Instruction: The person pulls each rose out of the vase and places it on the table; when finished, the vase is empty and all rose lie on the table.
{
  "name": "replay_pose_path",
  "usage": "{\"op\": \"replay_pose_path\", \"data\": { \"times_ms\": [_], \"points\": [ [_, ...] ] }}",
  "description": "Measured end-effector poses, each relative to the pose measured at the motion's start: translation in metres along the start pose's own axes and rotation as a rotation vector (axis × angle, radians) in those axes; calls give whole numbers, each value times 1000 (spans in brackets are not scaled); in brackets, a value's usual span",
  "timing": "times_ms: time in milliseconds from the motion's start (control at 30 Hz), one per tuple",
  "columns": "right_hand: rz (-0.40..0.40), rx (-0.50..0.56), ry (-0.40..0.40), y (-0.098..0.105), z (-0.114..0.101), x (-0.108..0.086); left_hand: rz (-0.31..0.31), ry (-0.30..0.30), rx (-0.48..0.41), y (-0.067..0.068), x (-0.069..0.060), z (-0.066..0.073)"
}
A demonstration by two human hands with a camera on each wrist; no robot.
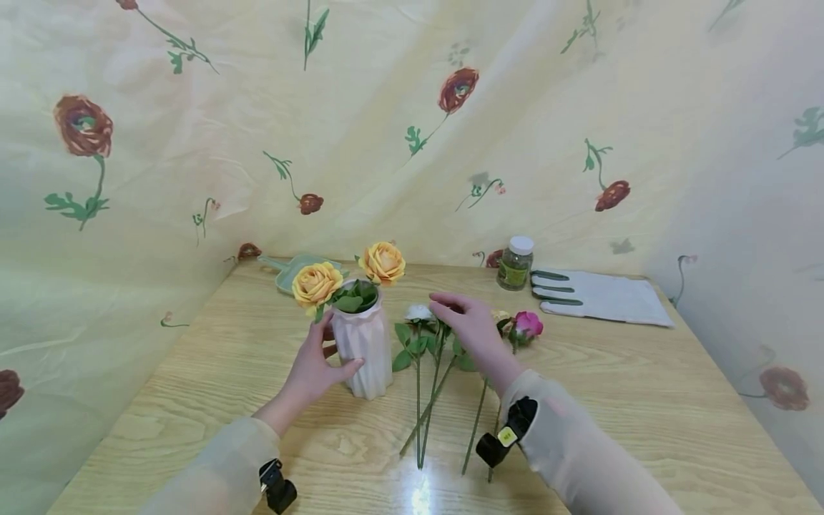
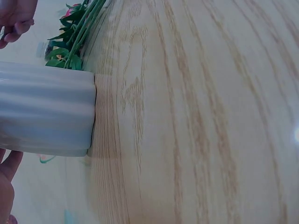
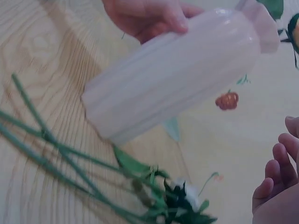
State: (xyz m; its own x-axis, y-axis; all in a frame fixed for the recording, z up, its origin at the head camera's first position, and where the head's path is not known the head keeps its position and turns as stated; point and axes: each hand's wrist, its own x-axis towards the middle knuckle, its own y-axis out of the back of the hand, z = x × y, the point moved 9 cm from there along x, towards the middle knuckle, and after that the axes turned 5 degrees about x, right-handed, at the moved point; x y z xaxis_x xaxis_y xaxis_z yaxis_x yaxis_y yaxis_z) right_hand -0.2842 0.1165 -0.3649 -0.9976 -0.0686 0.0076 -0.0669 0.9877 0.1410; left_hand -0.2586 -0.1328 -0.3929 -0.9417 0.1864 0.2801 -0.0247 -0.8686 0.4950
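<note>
A pale pink fluted vase (image 1: 365, 350) stands upright on the table, with two yellow roses (image 1: 383, 263) and green leaves at its mouth. My left hand (image 1: 314, 361) holds the vase around its left side, the thumb across the front. To its right, my right hand (image 1: 473, 325) is over several flower stems, beside a white rose (image 1: 419, 312). In the right wrist view, the fingers (image 3: 280, 163) of that hand are loosely bent, with nothing seen between them. Partly behind the right forearm lie a magenta rose (image 1: 528, 324) and a pale yellow flower.
Behind the vase lies a light green dustpan-like scoop (image 1: 299, 272). A glass jar (image 1: 515, 266) with a white lid stands at the back right. Next to it is a white glove (image 1: 608, 299) with dark green fingers. A floral cloth (image 1: 360, 129) hangs behind the wooden table (image 1: 644, 415).
</note>
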Motion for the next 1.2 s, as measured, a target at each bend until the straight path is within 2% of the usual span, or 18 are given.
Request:
{"op": "replay_pose_path", "data": {
  "times_ms": [200, 367, 633, 833, 967, 1200],
  "points": [
    [-49, 34, 40, -31, -21, 3, -5, 4, 5, -1, 0, -1],
    [-68, 100, 64, -46, -30, 6, -14, 15, 1, -1, 0, -1],
    [-20, 86, 55, -55, -40, 7, -24, 48, 6, 0, 0, 1],
    [15, 87, 14, -62, -41, 10, -34, 82, 6, -2, 2, -2],
    [24, 135, 16, -65, -44, 9, -27, 72, 11, -1, 1, -1],
    [-12, 191, 55, -71, -50, 7, -20, 41, -3, 0, 0, 2]
  ]
}}
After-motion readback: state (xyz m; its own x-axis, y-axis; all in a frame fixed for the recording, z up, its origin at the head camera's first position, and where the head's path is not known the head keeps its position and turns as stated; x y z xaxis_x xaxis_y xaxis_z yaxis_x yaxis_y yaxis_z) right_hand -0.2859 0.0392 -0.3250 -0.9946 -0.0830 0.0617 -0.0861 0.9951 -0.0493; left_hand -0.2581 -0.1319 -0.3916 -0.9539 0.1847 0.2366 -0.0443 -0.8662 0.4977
